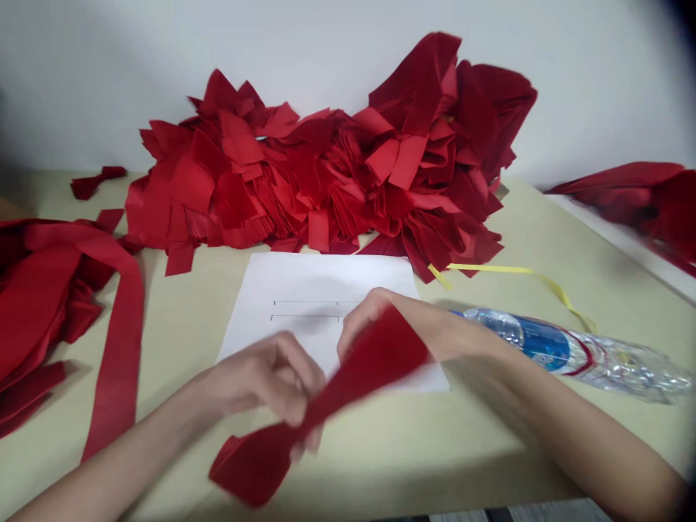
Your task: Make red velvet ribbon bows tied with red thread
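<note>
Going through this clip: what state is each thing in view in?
left hand, closed on the red fabric strip
right hand, closed on the strip's upper part
red fabric strip, held taut-looking between both hands, motion-blurred
red fabric pile, heaped loosely against the wall
white paper sheet, flat, two dark lines drawn
plastic water bottle, crumpled, on its side
yellow ribbon, lying loose

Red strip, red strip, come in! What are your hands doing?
Left hand and right hand gripping red fabric strip. Strip held over white paper sheet. Crumpled plastic water bottle beside right forearm.
</note>
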`<state>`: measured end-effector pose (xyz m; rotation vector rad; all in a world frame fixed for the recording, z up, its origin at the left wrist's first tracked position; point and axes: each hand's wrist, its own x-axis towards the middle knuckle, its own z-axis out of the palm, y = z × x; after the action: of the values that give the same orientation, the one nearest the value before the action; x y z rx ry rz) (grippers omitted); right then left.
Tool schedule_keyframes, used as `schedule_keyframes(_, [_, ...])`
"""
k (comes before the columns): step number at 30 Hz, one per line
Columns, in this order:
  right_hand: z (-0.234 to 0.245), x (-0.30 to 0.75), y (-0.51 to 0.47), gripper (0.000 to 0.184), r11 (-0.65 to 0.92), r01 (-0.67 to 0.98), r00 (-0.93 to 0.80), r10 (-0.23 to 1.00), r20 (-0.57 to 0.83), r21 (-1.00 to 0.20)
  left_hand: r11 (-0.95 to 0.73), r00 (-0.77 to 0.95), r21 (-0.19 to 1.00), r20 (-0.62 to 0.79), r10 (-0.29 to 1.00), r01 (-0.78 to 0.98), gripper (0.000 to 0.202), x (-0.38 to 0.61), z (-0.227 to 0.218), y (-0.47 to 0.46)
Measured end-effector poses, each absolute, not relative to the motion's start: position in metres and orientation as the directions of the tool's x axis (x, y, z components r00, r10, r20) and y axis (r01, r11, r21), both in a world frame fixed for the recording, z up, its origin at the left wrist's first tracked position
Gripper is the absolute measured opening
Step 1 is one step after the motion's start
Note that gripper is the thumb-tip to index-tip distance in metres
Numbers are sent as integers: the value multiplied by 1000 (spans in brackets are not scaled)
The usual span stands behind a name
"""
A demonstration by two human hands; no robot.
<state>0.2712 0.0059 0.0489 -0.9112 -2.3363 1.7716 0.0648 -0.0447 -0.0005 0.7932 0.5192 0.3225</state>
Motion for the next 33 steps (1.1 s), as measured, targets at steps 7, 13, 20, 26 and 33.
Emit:
schedule_keyframes(7, [63, 269, -14, 13, 335, 365, -829, 542, -140, -868, 575, 591, 818, -473, 654, 19, 10, 82, -6, -49])
schedule_keyframes(13, [56, 276, 1, 11, 374, 475, -758, 633, -155, -796, 584, 499, 734, -383, 777, -347, 14, 68, -4, -37])
schedule_keyframes(20, [46, 284, 26, 7, 13, 133, -778, 621, -96, -991, 565, 530, 634, -275, 802, -527, 8, 71, -6, -41])
schedule_keyframes(26, [36, 278, 15, 7, -301, -356, -865, 464, 190, -885, 503, 429, 605, -278, 860, -617, 13, 72, -12, -37])
schedule_keyframes(33, [23, 270, 19, 12, -14, -54, -717, 696, 29, -998, 505, 496, 662, -224, 839, -553, 15, 72, -12, -39])
